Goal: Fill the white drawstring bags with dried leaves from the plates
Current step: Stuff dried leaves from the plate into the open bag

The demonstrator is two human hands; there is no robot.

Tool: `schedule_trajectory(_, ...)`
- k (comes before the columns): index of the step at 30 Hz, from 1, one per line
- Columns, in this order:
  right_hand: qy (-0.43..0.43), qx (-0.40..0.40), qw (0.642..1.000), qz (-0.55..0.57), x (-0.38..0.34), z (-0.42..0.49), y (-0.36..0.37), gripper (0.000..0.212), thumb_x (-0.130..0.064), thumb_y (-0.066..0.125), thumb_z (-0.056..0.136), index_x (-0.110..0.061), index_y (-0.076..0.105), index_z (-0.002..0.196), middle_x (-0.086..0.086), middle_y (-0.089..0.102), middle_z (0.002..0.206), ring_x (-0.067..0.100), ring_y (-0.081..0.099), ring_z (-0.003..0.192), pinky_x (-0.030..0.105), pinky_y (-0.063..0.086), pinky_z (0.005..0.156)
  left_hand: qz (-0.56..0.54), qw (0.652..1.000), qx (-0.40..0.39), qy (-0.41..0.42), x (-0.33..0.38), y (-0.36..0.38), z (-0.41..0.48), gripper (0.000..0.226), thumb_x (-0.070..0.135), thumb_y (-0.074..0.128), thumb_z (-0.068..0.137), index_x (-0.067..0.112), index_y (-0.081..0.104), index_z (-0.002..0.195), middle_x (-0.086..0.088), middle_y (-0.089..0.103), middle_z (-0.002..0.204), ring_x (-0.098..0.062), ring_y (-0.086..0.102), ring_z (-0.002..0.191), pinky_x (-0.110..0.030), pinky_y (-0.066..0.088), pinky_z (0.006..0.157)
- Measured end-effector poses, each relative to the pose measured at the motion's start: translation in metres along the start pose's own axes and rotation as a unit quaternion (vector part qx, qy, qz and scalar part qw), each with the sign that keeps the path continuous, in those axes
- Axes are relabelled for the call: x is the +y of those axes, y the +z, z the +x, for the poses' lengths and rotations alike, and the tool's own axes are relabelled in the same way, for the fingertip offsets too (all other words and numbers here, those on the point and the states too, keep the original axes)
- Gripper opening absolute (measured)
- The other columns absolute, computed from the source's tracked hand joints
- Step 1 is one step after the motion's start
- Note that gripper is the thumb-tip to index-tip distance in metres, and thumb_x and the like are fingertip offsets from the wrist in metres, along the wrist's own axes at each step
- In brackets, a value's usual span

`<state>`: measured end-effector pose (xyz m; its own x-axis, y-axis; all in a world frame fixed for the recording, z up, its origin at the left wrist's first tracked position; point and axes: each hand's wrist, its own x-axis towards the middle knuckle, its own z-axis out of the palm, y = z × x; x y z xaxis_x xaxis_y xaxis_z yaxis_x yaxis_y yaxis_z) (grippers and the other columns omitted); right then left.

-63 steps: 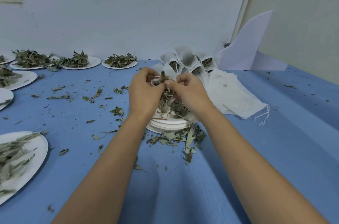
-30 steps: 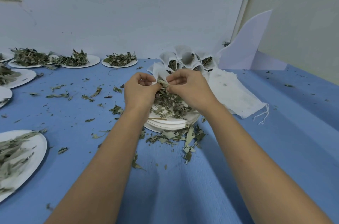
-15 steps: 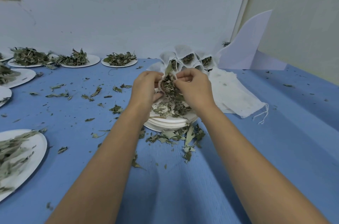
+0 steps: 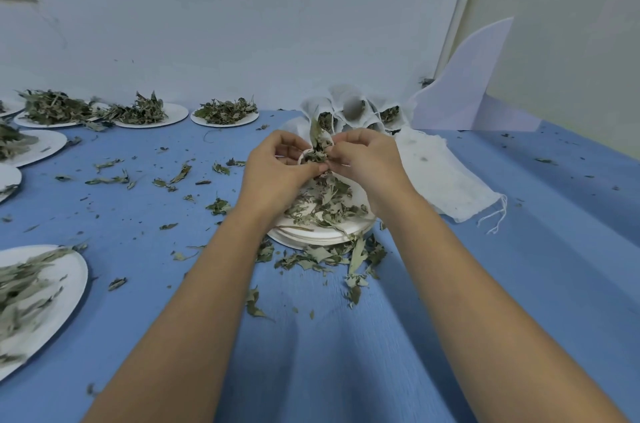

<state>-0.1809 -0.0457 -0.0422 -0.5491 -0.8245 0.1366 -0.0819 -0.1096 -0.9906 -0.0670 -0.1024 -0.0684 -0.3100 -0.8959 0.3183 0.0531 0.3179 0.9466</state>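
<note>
Filled bags (image 4: pixel 353 111) stand behind the plate stack (image 4: pixel 322 235); leaf plates (image 4: pixel 225 114) lie left.

Soft, even, cool-tinted light fills the scene from above, without glare. The forearms (image 4: pixel 194 301) cast only faint, diffuse shadows on the blue tablecloth (image 4: pixel 346 370). The centre is fairly sharp, though a grey smudge blurs one mouth in the cluster of bags (image 4: pixel 353 109). Wide-angle distortion stretches and softens the near-left plate (image 4: pixel 74 284) and bows the frame's edges.
</note>
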Motion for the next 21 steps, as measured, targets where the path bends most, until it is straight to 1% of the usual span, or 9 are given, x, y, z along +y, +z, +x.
schedule_trajectory(3,-0.062,0.003,0.989,-0.131,0.000,-0.001,-0.003,0.017,-0.004,0.068,0.081,-0.021,0.064,0.078,-0.006,0.056,0.071,0.007,0.056,0.071,0.023,0.051,0.076,-0.033,0.998,0.031,-0.035,-0.003,-0.001,0.003,0.029,0.001,0.082,0.068,0.018,0.060,0.078,-0.002,0.060,0.079,-0.012,0.064,0.067,-0.028,0.058,0.063)
schedule_trajectory(6,-0.088,-0.038,0.981,-0.166,0.001,-0.003,-0.002,0.011,-0.009,0.071,0.082,-0.020,0.069,0.086,-0.006,0.062,0.070,0.009,0.060,0.074,0.027,0.052,0.081,0.010,0.997,0.072,-0.036,-0.006,-0.003,0.006,0.029,0.008,0.083,0.068,0.019,0.058,0.077,-0.004,0.059,0.076,-0.020,0.060,0.072,-0.035,0.056,0.069)
schedule_trajectory(7,-0.088,-0.050,0.980,-0.170,0.001,-0.004,-0.001,0.011,-0.010,0.072,0.082,-0.019,0.071,0.088,-0.004,0.065,0.074,0.010,0.062,0.076,0.027,0.052,0.082,0.016,0.995,0.089,-0.038,-0.006,-0.003,0.006,0.029,0.009,0.082,0.069,0.020,0.056,0.076,-0.004,0.059,0.075,-0.020,0.060,0.071,-0.034,0.055,0.066)
schedule_trajectory(9,-0.083,-0.077,0.980,-0.165,0.000,-0.005,-0.001,0.010,-0.011,0.073,0.081,-0.019,0.071,0.087,-0.003,0.069,0.077,0.007,0.064,0.076,0.024,0.053,0.080,0.028,0.991,0.124,-0.035,-0.006,-0.001,0.007,0.028,0.008,0.079,0.071,0.022,0.054,0.074,0.000,0.057,0.071,-0.016,0.058,0.063,-0.021,0.051,0.056)
schedule_trajectory(11,-0.069,-0.117,0.980,-0.147,-0.001,-0.007,-0.001,0.011,-0.010,0.073,0.081,-0.020,0.071,0.083,-0.005,0.069,0.072,0.000,0.063,0.067,0.018,0.052,0.071,0.077,0.985,0.152,-0.023,-0.005,-0.001,0.005,0.029,0.004,0.072,0.074,0.024,0.051,0.072,0.005,0.052,0.066,-0.008,0.049,0.054,-0.009,0.038,0.042)
schedule_trajectory(12,-0.063,-0.137,0.979,-0.139,-0.002,-0.008,0.000,0.011,-0.009,0.073,0.081,-0.020,0.071,0.082,-0.006,0.068,0.070,-0.003,0.062,0.062,0.015,0.052,0.066,0.099,0.982,0.163,-0.018,-0.005,-0.001,0.005,0.030,0.001,0.067,0.075,0.024,0.049,0.070,0.006,0.049,0.064,-0.007,0.045,0.052,-0.007,0.033,0.038)
schedule_trajectory(17,-0.054,-0.160,0.980,-0.107,-0.004,-0.010,0.001,0.011,-0.005,0.072,0.081,-0.016,0.070,0.084,-0.002,0.066,0.069,-0.002,0.058,0.056,0.011,0.049,0.061,0.120,0.974,0.192,-0.004,-0.005,0.004,0.003,0.034,-0.006,0.060,0.076,0.022,0.043,0.068,0.005,0.044,0.062,-0.007,0.037,0.051,-0.010,0.031,0.040)
schedule_trajectory(19,-0.060,-0.128,0.986,-0.092,-0.002,-0.009,0.001,0.013,-0.004,0.069,0.083,-0.017,0.068,0.084,-0.003,0.067,0.068,0.001,0.062,0.060,0.015,0.052,0.063,0.099,0.980,0.174,0.005,-0.003,0.006,0.001,0.032,0.001,0.067,0.076,0.024,0.045,0.070,0.006,0.047,0.064,-0.004,0.040,0.052,-0.008,0.033,0.042)
schedule_trajectory(21,-0.084,-0.058,0.988,-0.116,0.001,-0.005,0.000,0.015,-0.005,0.067,0.084,-0.019,0.066,0.084,-0.003,0.065,0.071,0.009,0.066,0.071,0.026,0.057,0.074,0.058,0.990,0.130,0.001,0.001,0.007,0.000,0.029,0.008,0.074,0.076,0.023,0.050,0.075,0.007,0.052,0.070,-0.003,0.048,0.058,-0.007,0.040,0.048)
